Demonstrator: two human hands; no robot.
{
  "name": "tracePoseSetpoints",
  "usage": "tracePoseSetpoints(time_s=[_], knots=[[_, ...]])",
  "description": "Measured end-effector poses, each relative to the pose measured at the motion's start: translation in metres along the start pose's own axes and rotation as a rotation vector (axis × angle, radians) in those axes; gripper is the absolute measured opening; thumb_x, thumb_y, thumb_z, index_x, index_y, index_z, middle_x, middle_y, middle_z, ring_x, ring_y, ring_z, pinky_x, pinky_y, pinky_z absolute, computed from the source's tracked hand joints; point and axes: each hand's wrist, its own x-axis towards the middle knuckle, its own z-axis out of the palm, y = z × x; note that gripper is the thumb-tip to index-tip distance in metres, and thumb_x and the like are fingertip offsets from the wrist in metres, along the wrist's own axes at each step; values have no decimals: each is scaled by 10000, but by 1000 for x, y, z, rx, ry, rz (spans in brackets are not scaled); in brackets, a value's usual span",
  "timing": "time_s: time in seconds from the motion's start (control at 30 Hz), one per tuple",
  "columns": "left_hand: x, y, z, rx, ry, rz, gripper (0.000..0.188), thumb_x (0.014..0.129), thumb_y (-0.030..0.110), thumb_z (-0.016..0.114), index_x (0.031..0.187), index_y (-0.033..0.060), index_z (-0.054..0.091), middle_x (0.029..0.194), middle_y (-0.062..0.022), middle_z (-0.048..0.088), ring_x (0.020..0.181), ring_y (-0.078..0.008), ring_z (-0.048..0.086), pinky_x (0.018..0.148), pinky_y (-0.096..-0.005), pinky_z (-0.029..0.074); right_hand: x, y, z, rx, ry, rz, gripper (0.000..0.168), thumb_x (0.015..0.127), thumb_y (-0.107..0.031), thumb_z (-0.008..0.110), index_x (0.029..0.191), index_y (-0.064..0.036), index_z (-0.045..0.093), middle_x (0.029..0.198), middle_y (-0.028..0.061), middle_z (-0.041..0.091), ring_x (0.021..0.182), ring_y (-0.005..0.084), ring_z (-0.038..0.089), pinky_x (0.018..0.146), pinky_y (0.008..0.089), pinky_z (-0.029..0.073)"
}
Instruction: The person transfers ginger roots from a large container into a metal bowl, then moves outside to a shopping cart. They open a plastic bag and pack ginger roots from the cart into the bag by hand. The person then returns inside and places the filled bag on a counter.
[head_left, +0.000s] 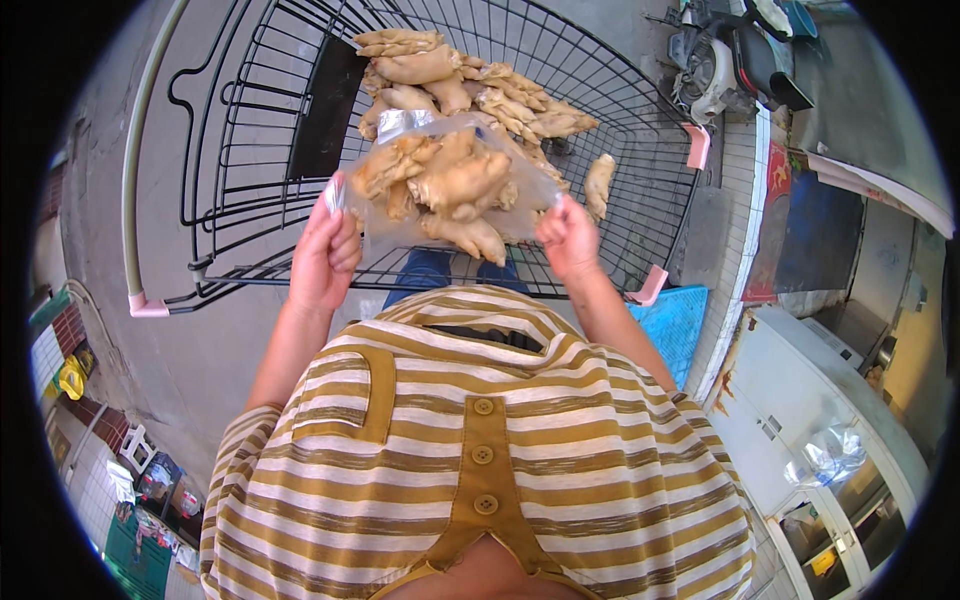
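My left hand (327, 251) grips one upper corner of a clear plastic bag (536, 184), and my right hand (568, 234) pinches the opposite side. Stretched between them, the bag holds several pale tan pig's trotters (461, 180). A silvery patch (403, 122) shows at its far edge. Under and beyond the bag, a heap of loose trotters (420, 66) lies in a black wire shopping cart (637, 142). One trotter (598, 184) rests apart from the heap, on the cart's right side. The bag hides part of the heap.
The cart's pale handle bar (135, 150) runs along the left, with pink corner pieces (148, 304). A parked scooter (720, 64) stands at upper right. At right are a blue mat (679, 330) and a white metal cabinet (780, 405). Green crates (139, 551) sit at lower left.
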Motion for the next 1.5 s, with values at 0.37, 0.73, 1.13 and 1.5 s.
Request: tracePoseSetpoints(time_s=[0.37, 0.73, 1.13, 1.5], knots=[[-14, 35, 135, -127, -321, 115, 419, 961, 127, 398, 1347, -20, 324, 640, 42, 287, 469, -30, 242, 383, -160, 190, -158, -162, 22, -144, -167, -196, 171, 953, -163, 418, 863, -49, 508, 499, -66, 266, 401, 44, 200, 398, 224, 177], [58, -63, 284, 310, -465, -15, 89, 867, 123, 576, 823, 77, 515, 586, 87, 322, 471, -9, 238, 390, -173, 153, -228, -162, -76, -52, -40, -233, 167, 964, -140, 394, 953, -31, 520, 514, -65, 266, 410, 43, 206, 396, 215, 168], [92, -96, 174, 1217, -365, 338, 445, 832, 240, 555, 1247, 85, 513, 1010, -139, 625, 922, -274, 606, 800, -345, 479, -210, -116, -123, 164, 141, -110, 260, 960, -175, 409, 1134, -39, 547, 492, -66, 234, 387, 52, 176, 369, 217, 175], [255, -89, -80, 1395, 690, 30, 904, 617, 343, 803, 1293, -45, 346, 1252, -249, 481, 1140, -364, 495, 971, -409, 404, -211, -105, -58, 73, 465, -155, 158, 961, -174, 435, 1023, -78, 543, 480, -70, 208, 391, 53, 154, 378, 227, 157]])
